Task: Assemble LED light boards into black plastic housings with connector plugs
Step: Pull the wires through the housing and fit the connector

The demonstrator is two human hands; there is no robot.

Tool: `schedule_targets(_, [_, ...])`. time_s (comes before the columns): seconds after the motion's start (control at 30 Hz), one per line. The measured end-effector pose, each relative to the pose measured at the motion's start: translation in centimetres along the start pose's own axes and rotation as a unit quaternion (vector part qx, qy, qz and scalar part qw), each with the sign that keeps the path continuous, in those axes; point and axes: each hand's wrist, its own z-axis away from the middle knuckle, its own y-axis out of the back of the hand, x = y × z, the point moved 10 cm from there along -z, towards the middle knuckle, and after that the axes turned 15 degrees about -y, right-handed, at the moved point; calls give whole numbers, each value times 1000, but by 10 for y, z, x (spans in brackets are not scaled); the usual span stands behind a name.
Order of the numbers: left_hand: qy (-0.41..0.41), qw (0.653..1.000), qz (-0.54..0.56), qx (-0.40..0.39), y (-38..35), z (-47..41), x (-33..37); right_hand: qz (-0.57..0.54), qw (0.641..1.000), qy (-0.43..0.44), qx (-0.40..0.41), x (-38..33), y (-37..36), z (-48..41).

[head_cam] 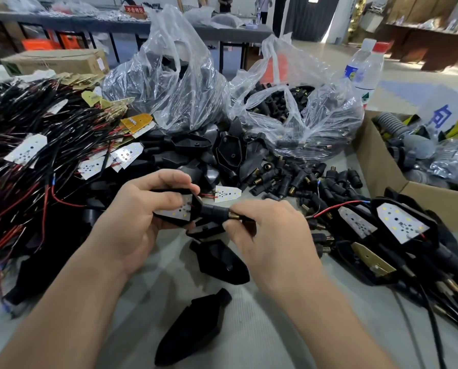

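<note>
— Scanning wide: the counter (249, 328) is crowded, a tangled wire pile (36, 145) dotted with boards fills nine to ten o'clock, and two clear bags sit at twelve, the housing bag (169, 83) and the plug bag (297, 115).
— Cardboard box (382, 166) at three o'clock, finished units (400, 222) stacked near four.
— Dead centre: left hand (142, 211) curled round a black housing (170, 221), the LED board (174, 209) seated inside it, white face up.
— Right hand (270, 227) at its three o'clock, fingers pinching the brass end of the connector plug (214, 211), which meets the housing's narrow end.
— Two empty housings (219, 259) lie on the counter toward six.
— And a loose board (227, 194) just beyond the hands, at twelve.
</note>
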Motion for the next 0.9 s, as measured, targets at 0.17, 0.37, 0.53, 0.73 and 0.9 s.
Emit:
schedule_targets(0.17, [41,991,104,78,21,-1,-7,20,994,80,66,-40,10,4])
schedule_targets(0.37, [21,971,210,112,38,-2,3,75,971,210,86,-107,30,8])
schedule_targets(0.53, [44,996,68,34,10,4,7,182,946,246,105,-99,63,21])
schedule_targets(0.73, [64,981,-172,-60,-74,9,-12,328,929,93,142,-5,114,50])
schedule_targets(0.9, [41,986,-93,-130,-173,22,-24,328,920,-127,174,96,152,103])
